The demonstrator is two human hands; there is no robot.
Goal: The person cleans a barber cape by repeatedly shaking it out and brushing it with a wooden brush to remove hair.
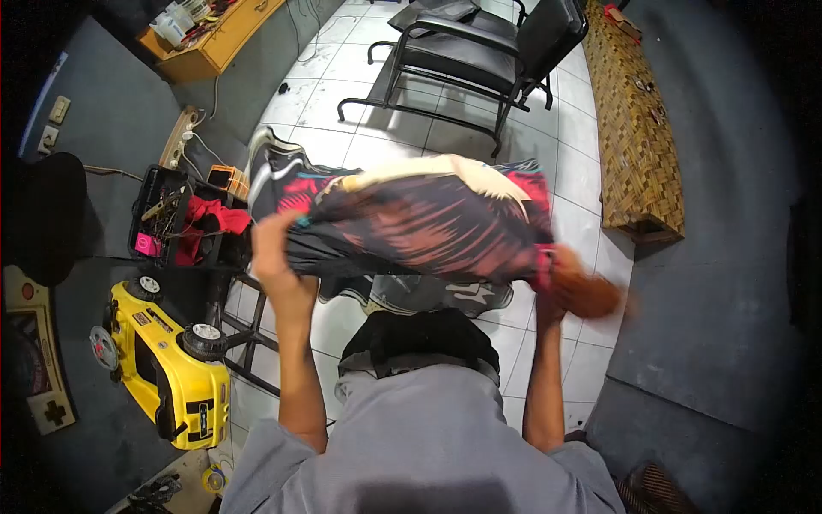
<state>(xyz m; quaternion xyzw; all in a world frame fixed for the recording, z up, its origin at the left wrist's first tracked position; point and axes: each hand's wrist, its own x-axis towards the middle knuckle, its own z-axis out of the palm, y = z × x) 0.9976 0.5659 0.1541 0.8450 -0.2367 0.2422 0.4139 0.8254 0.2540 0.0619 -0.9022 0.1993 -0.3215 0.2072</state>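
Note:
A dark patterned cloth (419,223) with red, pink and cream parts is stretched out in front of my body, above the tiled floor. My left hand (278,253) grips its left end. At the right end my right hand (582,287) is closed on the cloth, blurred by motion. The cloth's middle bulges upward, and a grey and black part of it hangs below, over my lap. Its far left corner shows black and white stripes.
A black chair (467,60) stands ahead. Left are a toolbox (158,214) with red cloth, a yellow toy car (163,368) and a wooden drawer (231,34). A woven box (634,128) lines the right wall.

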